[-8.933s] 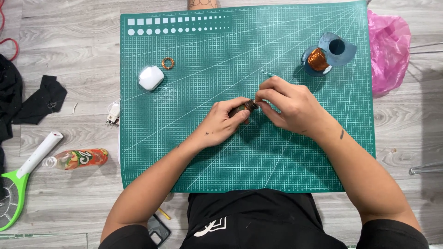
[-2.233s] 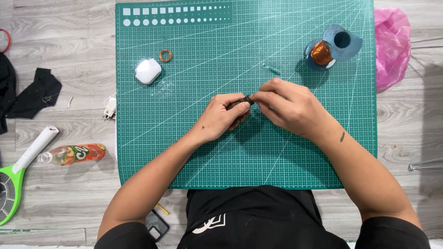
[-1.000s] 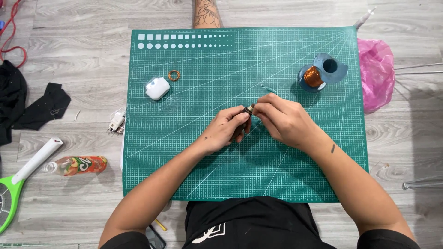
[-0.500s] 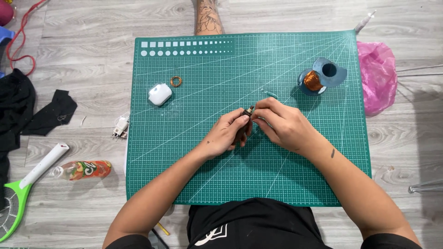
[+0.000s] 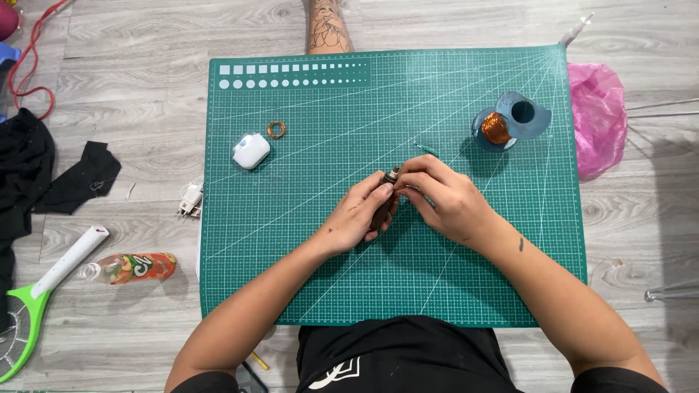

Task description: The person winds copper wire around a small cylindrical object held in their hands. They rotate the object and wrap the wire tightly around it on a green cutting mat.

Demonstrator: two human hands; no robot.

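Observation:
Over the middle of a green cutting mat [image 5: 291, 247], my left hand [image 5: 357, 218] grips a small dark cylindrical part [image 5: 386, 196] with a metal tip. My right hand [image 5: 440, 196] pinches that tip from the right; the fingers of both hands meet there. Most of the part is hidden under my fingers. A spool of copper wire [image 5: 497, 128] on a blue holder stands at the mat's upper right, apart from both hands.
A white case [image 5: 251, 151] and a small copper ring [image 5: 276, 129] lie at the mat's upper left. A pink bag [image 5: 597, 116] lies right of the mat. On the wooden floor to the left are a white plug [image 5: 189, 200], a plastic bottle [image 5: 127, 268], a green racket [image 5: 36, 306] and black cloth [image 5: 44, 175]. A leg [image 5: 326, 25] shows beyond the mat.
My hands stay together on the small part, with little finger movement. The camera view has shifted, so the mat sits lower in the frame and a leg shows beyond it.

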